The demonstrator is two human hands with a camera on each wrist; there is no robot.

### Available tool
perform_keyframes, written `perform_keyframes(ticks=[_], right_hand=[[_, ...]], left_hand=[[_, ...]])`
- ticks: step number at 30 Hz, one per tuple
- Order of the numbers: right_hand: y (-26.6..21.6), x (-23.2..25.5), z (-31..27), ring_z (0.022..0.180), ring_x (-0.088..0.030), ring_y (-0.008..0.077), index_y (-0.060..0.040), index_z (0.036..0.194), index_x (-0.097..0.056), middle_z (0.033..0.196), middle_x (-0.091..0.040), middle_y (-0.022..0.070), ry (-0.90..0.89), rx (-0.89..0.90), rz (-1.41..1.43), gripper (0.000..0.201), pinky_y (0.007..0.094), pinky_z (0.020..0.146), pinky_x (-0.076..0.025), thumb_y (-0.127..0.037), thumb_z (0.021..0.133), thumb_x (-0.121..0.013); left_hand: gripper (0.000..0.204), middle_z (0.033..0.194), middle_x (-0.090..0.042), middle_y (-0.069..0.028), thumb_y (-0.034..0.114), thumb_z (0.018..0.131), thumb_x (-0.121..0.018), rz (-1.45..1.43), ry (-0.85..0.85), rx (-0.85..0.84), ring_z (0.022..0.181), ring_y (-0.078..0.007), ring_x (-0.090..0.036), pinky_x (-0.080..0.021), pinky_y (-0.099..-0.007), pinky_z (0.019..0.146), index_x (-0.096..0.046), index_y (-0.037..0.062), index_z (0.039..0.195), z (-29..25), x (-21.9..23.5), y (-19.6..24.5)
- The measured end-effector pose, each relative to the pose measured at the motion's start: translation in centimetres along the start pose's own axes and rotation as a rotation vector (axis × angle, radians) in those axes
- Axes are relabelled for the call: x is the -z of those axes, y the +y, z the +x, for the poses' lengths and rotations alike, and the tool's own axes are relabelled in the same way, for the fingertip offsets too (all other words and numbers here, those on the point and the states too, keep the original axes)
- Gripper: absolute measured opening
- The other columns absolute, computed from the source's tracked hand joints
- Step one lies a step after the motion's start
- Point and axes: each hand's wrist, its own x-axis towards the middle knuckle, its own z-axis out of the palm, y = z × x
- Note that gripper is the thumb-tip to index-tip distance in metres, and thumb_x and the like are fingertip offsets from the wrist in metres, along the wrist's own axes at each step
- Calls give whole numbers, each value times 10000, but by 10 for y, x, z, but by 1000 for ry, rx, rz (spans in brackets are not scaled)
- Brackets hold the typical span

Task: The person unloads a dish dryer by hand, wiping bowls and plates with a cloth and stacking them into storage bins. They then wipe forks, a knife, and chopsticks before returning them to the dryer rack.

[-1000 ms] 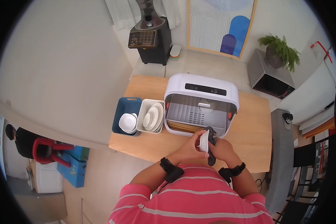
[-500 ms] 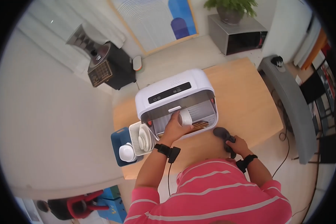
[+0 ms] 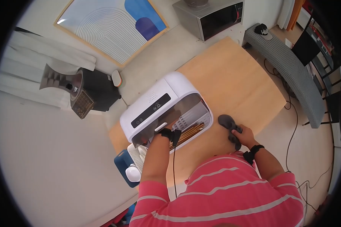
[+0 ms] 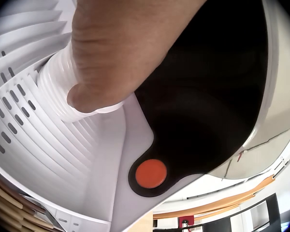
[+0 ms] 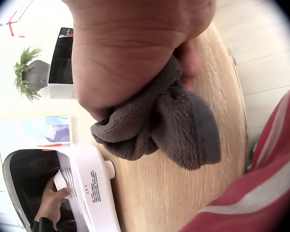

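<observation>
Inside the white cabinet, behind its smoky cover, is the left hand. The left wrist view has that hand gripping a ribbed white bowl or cup against the slotted rack; its other fingers are hidden. The same bowl and left hand appear small in the right wrist view. Over the table, the right hand grips a bunched dark grey cloth; close up, the cloth hangs in folds below the right hand.
Brown chopsticks lie along the cabinet's front. Left of it on the wooden table are a white basket with dishes and a blue bin with white bowls. A microwave and a black machine stand beyond.
The left hand has left the right hand and cloth and carried the white bowl into the cabinet. The right hand has moved rightward with the cloth. The head view has turned.
</observation>
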Motion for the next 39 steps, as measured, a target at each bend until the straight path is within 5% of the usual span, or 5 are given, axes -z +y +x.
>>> perform_keyframes(ticks=[19,27,29,35,39], right_hand=[[-3,-4,-2,821,-698,428,-46,941,-692,809,-704,222,39,-33,-3,520,496,735,-530,-558,853,-714],[-7,-3,-7,836,-701,416,-50,973,-703,836,-716,213,47,-62,-9,513,485,754,-539,-548,852,-712],[-4,-6,-4,841,-701,415,-52,972,-701,842,-716,214,64,-40,-17,514,489,753,-538,-551,852,-709],[1,-7,-3,848,-704,410,-48,989,-704,858,-721,214,53,5,-4,514,483,761,-535,-548,868,-701],[2,-7,0,867,-709,402,-42,1000,-704,880,-726,214,17,69,29,504,469,774,-534,-531,879,-701]], left_hand=[[345,999,-745,-195,346,960,-626,141,401,-190,946,-405,-706,-549,-496,859,-739,42,1077,13,-41,-4],[547,1163,-700,-258,536,1028,-435,260,-32,7,1017,-425,-706,-522,-602,881,-699,79,1169,-8,-10,24],[313,1047,-736,-178,240,861,-724,120,461,-180,1016,-410,-681,-506,-521,918,-724,52,1111,-42,5,41],[207,1077,-710,-177,92,815,-693,-33,770,-196,1056,-395,-654,-499,-504,938,-697,62,1020,-150,-21,-7],[221,1107,-702,-165,31,796,-691,-91,806,210,1065,-399,-641,-497,-477,944,-687,33,1018,-243,-24,-94]])
